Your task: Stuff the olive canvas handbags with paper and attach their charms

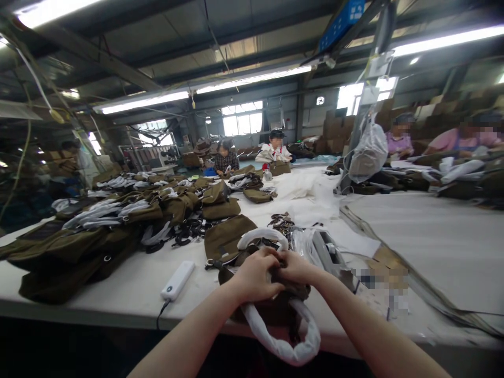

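An olive-green bag [229,236] with dark brown parts lies near the table's front edge. One handle wrapped in white [263,234] arches behind my hands, and another white-wrapped handle [289,349] hangs over the edge towards me. My left hand [255,275] rests on the middle of the bag, fingers bent, thumb pointing right. Beside it, touching, my right hand [295,266] has its fingers curled down into the bag's opening. What the fingertips hold there is too small and hidden to make out.
Olive bags with white-wrapped handles [98,231] are piled at the left. A white power bank [178,281] with a cable lies nearer. Right of the bag are a grey box [328,252], clear plastic and metal hardware [281,223]. Several people sit at tables farther back.
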`<control>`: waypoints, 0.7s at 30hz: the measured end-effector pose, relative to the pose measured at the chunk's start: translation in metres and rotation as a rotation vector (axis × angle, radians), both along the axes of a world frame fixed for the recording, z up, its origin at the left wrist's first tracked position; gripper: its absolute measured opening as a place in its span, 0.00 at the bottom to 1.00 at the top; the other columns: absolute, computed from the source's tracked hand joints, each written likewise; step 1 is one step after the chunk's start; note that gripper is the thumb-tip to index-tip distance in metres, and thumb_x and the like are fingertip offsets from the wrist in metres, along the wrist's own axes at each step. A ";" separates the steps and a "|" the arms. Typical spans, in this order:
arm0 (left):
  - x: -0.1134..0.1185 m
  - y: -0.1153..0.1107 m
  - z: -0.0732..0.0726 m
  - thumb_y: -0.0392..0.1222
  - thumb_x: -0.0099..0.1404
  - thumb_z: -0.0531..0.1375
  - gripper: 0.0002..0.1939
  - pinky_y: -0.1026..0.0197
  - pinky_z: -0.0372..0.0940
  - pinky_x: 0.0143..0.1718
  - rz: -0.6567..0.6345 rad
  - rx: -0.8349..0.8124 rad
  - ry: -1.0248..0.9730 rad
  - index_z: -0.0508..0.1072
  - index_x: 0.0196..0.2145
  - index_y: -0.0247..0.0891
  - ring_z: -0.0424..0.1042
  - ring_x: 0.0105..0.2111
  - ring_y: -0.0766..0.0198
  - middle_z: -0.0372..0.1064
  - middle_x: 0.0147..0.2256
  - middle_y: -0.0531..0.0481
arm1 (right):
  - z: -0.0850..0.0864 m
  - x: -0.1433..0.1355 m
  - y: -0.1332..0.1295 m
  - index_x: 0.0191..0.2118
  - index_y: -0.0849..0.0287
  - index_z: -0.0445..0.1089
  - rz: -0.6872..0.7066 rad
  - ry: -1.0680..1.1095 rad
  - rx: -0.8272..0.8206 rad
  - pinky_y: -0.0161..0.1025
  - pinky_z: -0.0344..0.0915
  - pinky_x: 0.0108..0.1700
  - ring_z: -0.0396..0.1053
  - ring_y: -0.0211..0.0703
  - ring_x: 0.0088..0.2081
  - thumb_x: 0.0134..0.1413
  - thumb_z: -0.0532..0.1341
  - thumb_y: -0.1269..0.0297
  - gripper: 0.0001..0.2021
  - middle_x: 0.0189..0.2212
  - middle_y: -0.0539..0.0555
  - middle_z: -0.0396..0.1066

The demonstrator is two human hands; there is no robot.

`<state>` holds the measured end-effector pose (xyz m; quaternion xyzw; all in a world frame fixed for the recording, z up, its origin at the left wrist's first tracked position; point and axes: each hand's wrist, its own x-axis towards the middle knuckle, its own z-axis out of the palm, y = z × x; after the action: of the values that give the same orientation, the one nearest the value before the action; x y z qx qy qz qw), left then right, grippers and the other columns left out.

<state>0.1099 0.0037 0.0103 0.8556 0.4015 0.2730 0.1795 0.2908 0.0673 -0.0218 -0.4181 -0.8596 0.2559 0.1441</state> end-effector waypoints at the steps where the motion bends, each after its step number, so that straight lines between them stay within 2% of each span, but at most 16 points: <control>1: 0.000 -0.001 0.000 0.43 0.52 0.68 0.20 0.54 0.64 0.56 0.024 0.001 0.045 0.74 0.43 0.40 0.70 0.51 0.52 0.65 0.55 0.44 | 0.000 0.005 0.000 0.44 0.59 0.76 0.003 0.111 0.001 0.38 0.68 0.44 0.75 0.45 0.41 0.50 0.59 0.67 0.15 0.40 0.54 0.78; 4: -0.001 0.003 -0.003 0.40 0.57 0.64 0.24 0.55 0.64 0.56 0.092 -0.005 0.088 0.70 0.52 0.43 0.70 0.50 0.55 0.65 0.55 0.46 | -0.004 0.023 -0.003 0.39 0.60 0.76 -0.108 0.419 0.130 0.42 0.66 0.50 0.73 0.47 0.45 0.51 0.60 0.65 0.11 0.41 0.55 0.77; 6: -0.001 0.003 -0.003 0.41 0.59 0.63 0.24 0.56 0.64 0.55 0.095 0.018 0.080 0.69 0.54 0.43 0.70 0.50 0.56 0.67 0.52 0.46 | -0.012 0.035 -0.005 0.38 0.59 0.76 -0.244 0.454 0.265 0.47 0.63 0.54 0.71 0.49 0.47 0.52 0.59 0.63 0.10 0.42 0.57 0.76; 7: 0.000 0.002 -0.002 0.42 0.60 0.62 0.24 0.56 0.64 0.55 0.077 0.038 0.080 0.68 0.55 0.44 0.70 0.51 0.56 0.68 0.52 0.46 | -0.017 0.040 -0.005 0.39 0.59 0.76 -0.296 0.436 0.283 0.48 0.62 0.55 0.70 0.50 0.48 0.53 0.59 0.62 0.11 0.43 0.57 0.76; 11: 0.011 -0.011 0.006 0.52 0.63 0.62 0.25 0.53 0.55 0.62 -0.165 0.136 0.175 0.69 0.56 0.44 0.64 0.58 0.53 0.66 0.58 0.45 | -0.044 0.046 0.002 0.42 0.59 0.77 -0.308 0.385 0.051 0.46 0.66 0.51 0.74 0.50 0.45 0.57 0.57 0.52 0.18 0.41 0.57 0.78; 14: 0.020 -0.015 0.007 0.46 0.64 0.61 0.19 0.52 0.51 0.64 -0.294 0.174 0.298 0.71 0.52 0.43 0.62 0.60 0.55 0.69 0.56 0.47 | -0.055 0.043 0.009 0.39 0.58 0.78 -0.308 0.376 -0.006 0.40 0.69 0.45 0.75 0.46 0.40 0.58 0.54 0.51 0.19 0.36 0.53 0.80; 17: 0.022 -0.007 0.001 0.38 0.65 0.58 0.11 0.56 0.57 0.60 -0.236 0.141 0.318 0.76 0.44 0.41 0.68 0.54 0.58 0.74 0.49 0.48 | -0.054 0.041 0.008 0.35 0.59 0.78 -0.371 0.338 0.031 0.39 0.67 0.41 0.75 0.47 0.38 0.61 0.51 0.50 0.22 0.33 0.53 0.79; 21: 0.017 0.009 -0.008 0.38 0.61 0.59 0.08 0.57 0.65 0.51 -0.058 0.060 0.339 0.78 0.36 0.39 0.74 0.45 0.55 0.77 0.41 0.46 | -0.049 0.044 0.000 0.31 0.58 0.77 -0.468 0.235 0.118 0.40 0.63 0.38 0.73 0.50 0.36 0.61 0.51 0.46 0.24 0.29 0.56 0.77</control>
<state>0.1273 0.0123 0.0020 0.9056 0.3929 0.1311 0.0915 0.3351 0.0669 -0.0713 -0.5638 -0.7302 0.2121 0.3224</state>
